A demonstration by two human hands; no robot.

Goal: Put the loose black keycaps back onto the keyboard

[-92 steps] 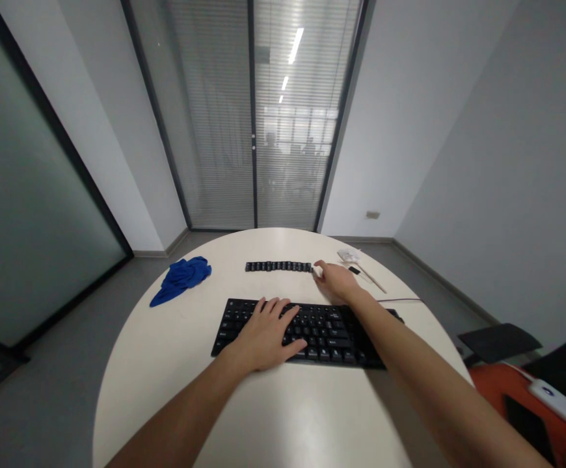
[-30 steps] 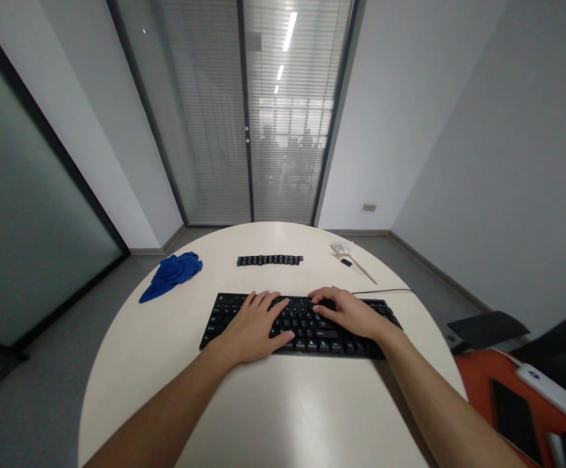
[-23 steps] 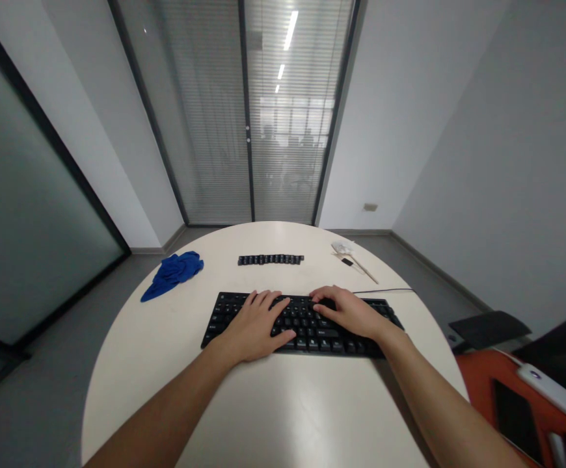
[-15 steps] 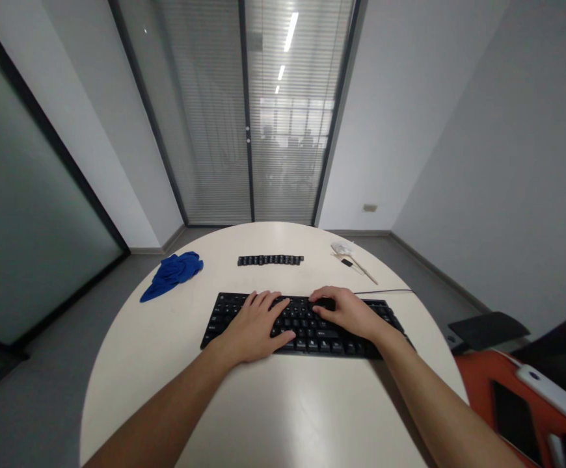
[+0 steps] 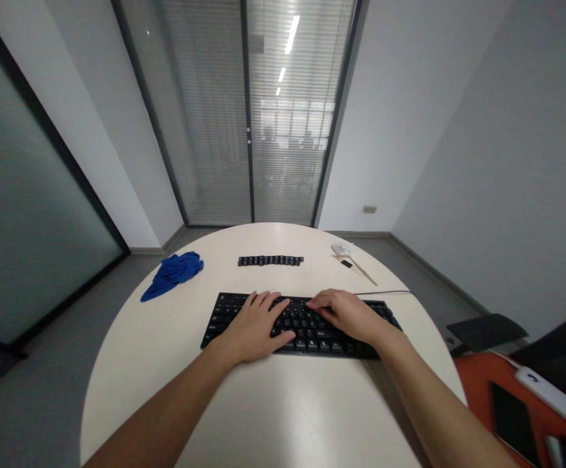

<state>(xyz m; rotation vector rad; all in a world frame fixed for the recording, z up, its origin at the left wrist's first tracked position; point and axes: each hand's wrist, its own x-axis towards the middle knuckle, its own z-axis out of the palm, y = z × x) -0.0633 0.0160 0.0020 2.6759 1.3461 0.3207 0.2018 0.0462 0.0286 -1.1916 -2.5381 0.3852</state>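
Note:
A black keyboard [image 5: 307, 344] lies on the round pale table [image 5: 283, 403] in front of me. My left hand [image 5: 259, 325] rests open on its left and middle keys, fingers spread and thumb over the lower rows. Over the upper keys right of centre, my right hand [image 5: 344, 313] has its fingertips drawn together in a pinch. What they hold, if anything, is hidden. Behind the keyboard stands a row of loose black keycaps [image 5: 270, 260], set side by side.
A crumpled blue cloth [image 5: 175, 270] lies at the table's left. A thin stick [image 5: 363, 270] and a small black piece [image 5: 346, 264] are at the back right. The cable [image 5: 385, 292] runs off the right edge. An orange chair [image 5: 481, 383] holds a phone [image 5: 514, 419].
My right hand's thumb and forefinger, apart before, have come together, and the fingertips have shifted slightly left on the keys. My left hand stays in place.

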